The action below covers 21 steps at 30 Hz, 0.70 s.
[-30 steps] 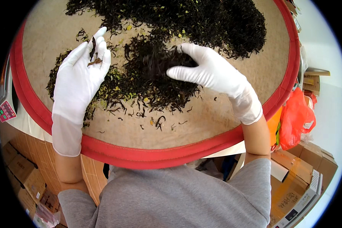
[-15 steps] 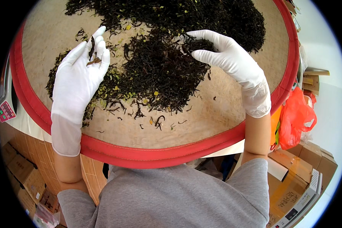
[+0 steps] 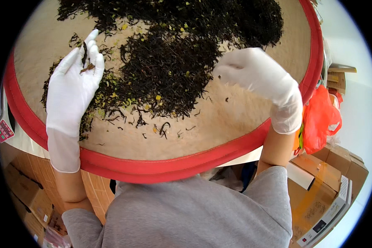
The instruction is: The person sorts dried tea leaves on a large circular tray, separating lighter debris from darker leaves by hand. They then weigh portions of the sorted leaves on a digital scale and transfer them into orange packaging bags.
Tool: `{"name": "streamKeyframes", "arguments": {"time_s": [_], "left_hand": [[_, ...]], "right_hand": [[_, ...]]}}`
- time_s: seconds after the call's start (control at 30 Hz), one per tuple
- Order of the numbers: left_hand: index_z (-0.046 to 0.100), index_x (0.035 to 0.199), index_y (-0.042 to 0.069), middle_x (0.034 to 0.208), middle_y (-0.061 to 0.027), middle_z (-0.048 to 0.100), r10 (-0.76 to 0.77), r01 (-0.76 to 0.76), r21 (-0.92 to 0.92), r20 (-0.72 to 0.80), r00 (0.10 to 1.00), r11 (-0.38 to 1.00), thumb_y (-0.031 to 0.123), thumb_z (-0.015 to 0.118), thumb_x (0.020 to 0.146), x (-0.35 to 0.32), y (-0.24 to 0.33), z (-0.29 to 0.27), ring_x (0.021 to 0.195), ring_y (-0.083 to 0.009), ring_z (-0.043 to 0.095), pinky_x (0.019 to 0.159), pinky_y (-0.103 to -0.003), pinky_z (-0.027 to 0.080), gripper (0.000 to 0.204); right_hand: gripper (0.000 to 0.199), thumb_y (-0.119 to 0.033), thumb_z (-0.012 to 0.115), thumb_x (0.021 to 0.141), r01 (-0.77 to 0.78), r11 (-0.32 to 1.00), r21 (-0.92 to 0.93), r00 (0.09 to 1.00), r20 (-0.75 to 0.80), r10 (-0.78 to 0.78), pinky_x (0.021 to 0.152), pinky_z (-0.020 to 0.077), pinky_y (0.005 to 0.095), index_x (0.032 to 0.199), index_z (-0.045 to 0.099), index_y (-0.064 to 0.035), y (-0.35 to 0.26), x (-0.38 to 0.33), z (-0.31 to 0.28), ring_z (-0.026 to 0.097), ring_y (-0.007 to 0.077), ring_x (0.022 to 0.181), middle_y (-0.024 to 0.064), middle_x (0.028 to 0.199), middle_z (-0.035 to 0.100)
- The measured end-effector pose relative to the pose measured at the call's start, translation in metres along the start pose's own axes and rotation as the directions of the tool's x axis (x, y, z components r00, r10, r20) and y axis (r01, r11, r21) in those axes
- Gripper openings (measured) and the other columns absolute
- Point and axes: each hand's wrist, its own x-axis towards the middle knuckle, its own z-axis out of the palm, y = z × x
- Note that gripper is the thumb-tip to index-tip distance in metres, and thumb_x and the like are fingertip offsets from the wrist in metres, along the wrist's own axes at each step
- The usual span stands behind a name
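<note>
My left hand (image 3: 72, 91), in a white glove, is palm up with its fingers half curled. It holds a dark twisted tea leaf (image 3: 85, 53) and a brown leaf piece (image 3: 87, 67). My right hand (image 3: 250, 70), gloved too, is bent downward over the tray at the right edge of the middle heap of dark dried tea leaves (image 3: 165, 70). Motion smears its fingertips, so what they hold, if anything, cannot be made out. Small yellow-green bits (image 3: 158, 98) lie among the leaves. Everything rests on a round beige tray with a red rim (image 3: 161, 167).
A larger dark heap of tea leaves (image 3: 252, 20) lies at the far side. Left of the tray stands a device with a pink keypad (image 3: 5, 130). To the right are a red plastic bag (image 3: 320, 120) and cardboard boxes (image 3: 318, 177). Wooden flooring (image 3: 39, 173) shows below left.
My right hand has come off the middle heap, where its thumb and fingers were spread around leaves, and turned downward. My left hand keeps its pose. The view has shifted slightly.
</note>
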Motion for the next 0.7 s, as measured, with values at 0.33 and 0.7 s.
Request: {"name": "streamKeyframes", "arguments": {"time_s": [0.33,0.7], "left_hand": [[0.03,0.146,-0.008,0.117,-0.0132,0.054,-0.007,0.007,0.012,0.003,1.0,1.0,0.006,0.041,0.101,0.004,0.001,-0.003,0.108,-0.0192,0.055,0.101,-0.036,0.046,0.048],[0.031,0.145,-0.009,0.113,-0.0147,0.054,-0.058,0.057,0.023,0.042,0.997,0.998,0.007,0.041,0.101,0.008,0.003,-0.01,0.104,-0.0201,0.056,0.099,-0.036,0.047,0.048]], "right_hand": [[0.022,-0.015,0.055,0.092,0.233,0.931,0.281,0.962,-0.205,-0.179,0.067,0.0534,0.0261,0.105,0.07,-0.0063,0.006,0.018,0.02,0.065,0.0122,0.072,0.0063,0.085,0.071],[0.028,-0.022,0.079,0.069,0.38,0.703,-0.601,0.798,-0.172,-0.578,0.071,0.0488,0.0374,0.087,0.061,-0.0093,-0.028,0.019,0.095,0.058,0.0251,0.081,0.007,0.084,0.054]]}}
